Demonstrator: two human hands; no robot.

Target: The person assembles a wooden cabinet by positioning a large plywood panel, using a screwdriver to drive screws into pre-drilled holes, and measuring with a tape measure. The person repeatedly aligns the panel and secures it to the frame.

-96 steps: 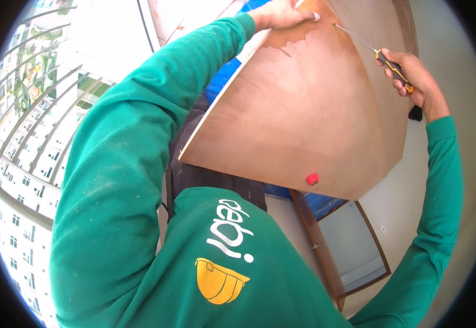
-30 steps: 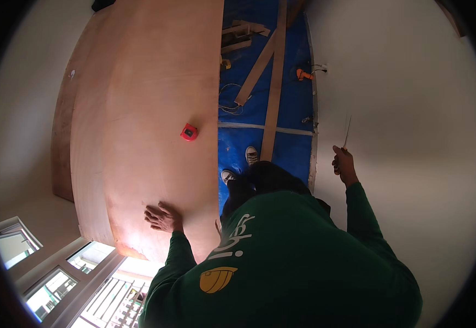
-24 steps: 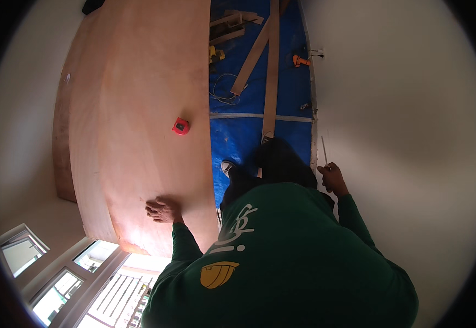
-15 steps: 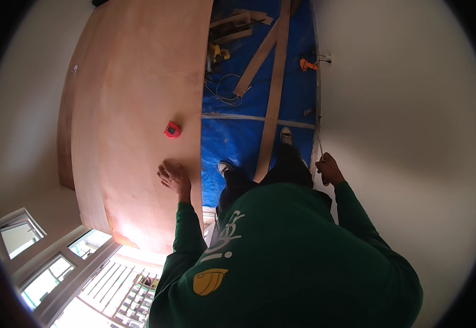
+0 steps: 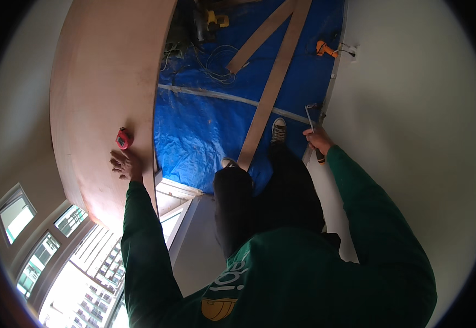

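Observation:
My left hand rests flat on a large plywood sheet, its fingers spread and nothing held in them. Just beyond its fingertips lies a red tape measure with a dark label. Out to the right, by the wall, my right hand is closed around what looks like a screwdriver. Its thin metal shaft points away from me and the dark handle with a light band sticks out below the fist. The exact shape of the tip is too small to tell.
A blue tarp covers the floor, with long wooden strips across it. At the far end lie a yellow power tool and loose cable. An orange cordless drill lies near a wall socket. Windows are at lower left.
My view has shifted and I lean further forward. My left hand has come closer to the tape measure. The tool in my right hand has swung slightly, its shaft tilting left.

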